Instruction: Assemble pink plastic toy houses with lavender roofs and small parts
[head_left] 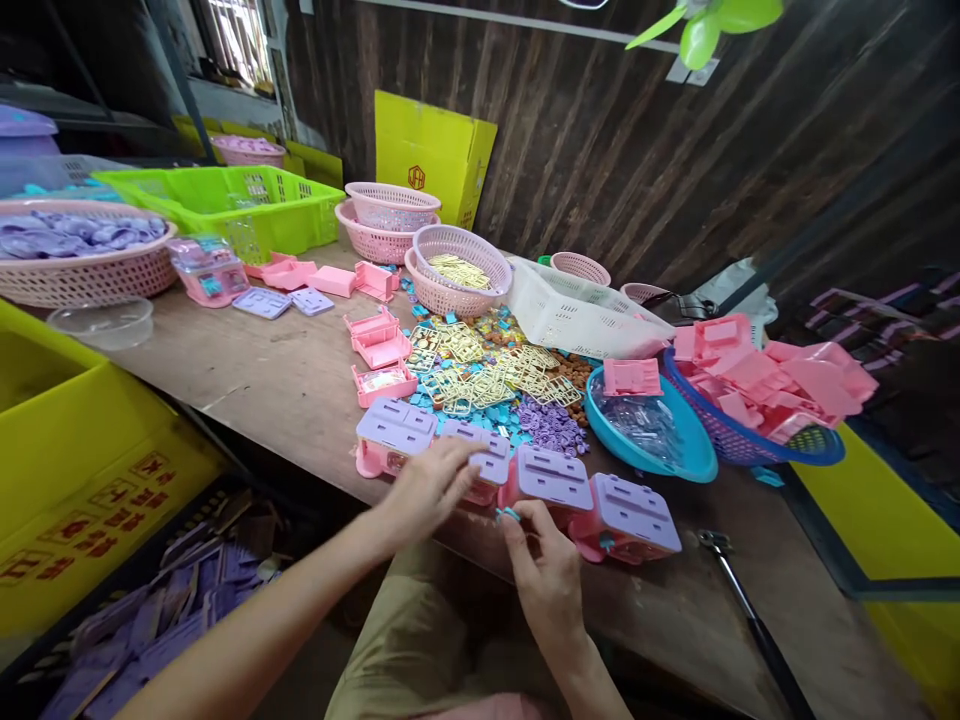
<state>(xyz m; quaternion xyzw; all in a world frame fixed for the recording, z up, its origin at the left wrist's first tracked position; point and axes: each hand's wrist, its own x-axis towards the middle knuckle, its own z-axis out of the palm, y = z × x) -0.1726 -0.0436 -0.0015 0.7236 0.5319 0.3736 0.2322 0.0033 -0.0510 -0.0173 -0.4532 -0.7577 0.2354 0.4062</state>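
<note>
Along the table's near edge stand several pink plastic toy boxes with flat purple tops. My left hand [435, 487] lies over the second purple-topped box [487, 462] from the left, fingers stretched across its top. Between thumb and forefinger, my right hand [546, 560] pinches a small turquoise plastic piece [508, 514] in front of the third purple-topped box [555, 480]. Farther right is another purple-topped box [634, 515], with a turquoise bit on its front. The leftmost purple-topped box [396, 428] stands beside my left hand.
Behind the boxes spread cream frames [517, 375], small purple pieces [553, 425] and turquoise bits. A blue basin [701, 455] of clear parts and a basket [795, 447] of pink parts stand right. A hammer-like tool [750, 610] lies near the right edge. Yellow cartons [97, 500] stand left.
</note>
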